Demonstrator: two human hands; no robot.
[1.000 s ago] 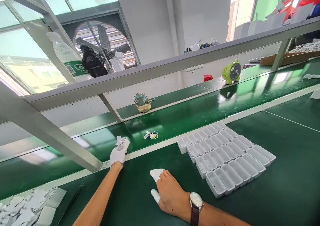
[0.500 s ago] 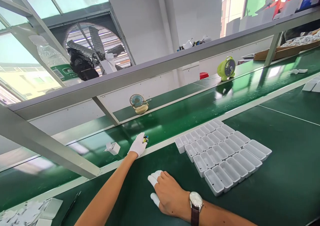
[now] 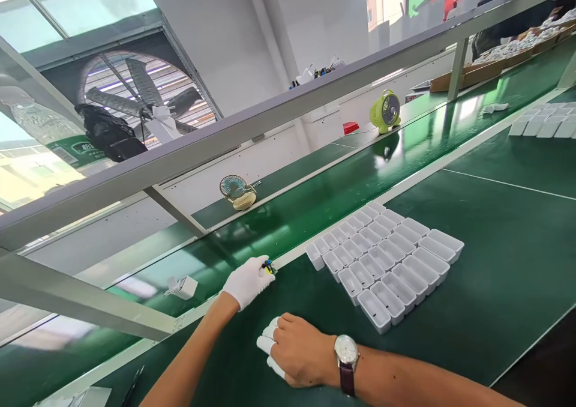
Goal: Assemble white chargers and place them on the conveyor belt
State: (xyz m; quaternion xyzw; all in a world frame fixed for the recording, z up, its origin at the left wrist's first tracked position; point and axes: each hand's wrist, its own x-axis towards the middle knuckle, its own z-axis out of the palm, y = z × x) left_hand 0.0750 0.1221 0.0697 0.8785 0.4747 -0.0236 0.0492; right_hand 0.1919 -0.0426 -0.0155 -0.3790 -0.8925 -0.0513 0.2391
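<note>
My left hand [image 3: 248,282], in a white glove, pinches a small circuit board [image 3: 269,266] with yellow, blue and green parts. It is over the near rail of the green belt. My right hand [image 3: 299,350], with white finger cots and a wristwatch [image 3: 346,350], lies low over the green table, palm down, thumb apart from the fingers, nothing visible in it. To its right stand several rows of white open-topped plastic cases [image 3: 374,312], side by side. Small dark spots show inside some of the nearest ones.
A white box-like piece [image 3: 183,287] lies on the belt [image 3: 310,206]. Dark tweezers [image 3: 133,385] lie at the lower left. Beyond the belt stand a small beige fan [image 3: 238,192] and a green fan [image 3: 386,111]. A shelf rail [image 3: 252,111] crosses above; more white cases [image 3: 542,122] stand far right.
My left hand has come back from over the belt towards me, carrying the circuit board. My right hand has shifted only slightly. The camera view has turned, so the surroundings sit further left.
</note>
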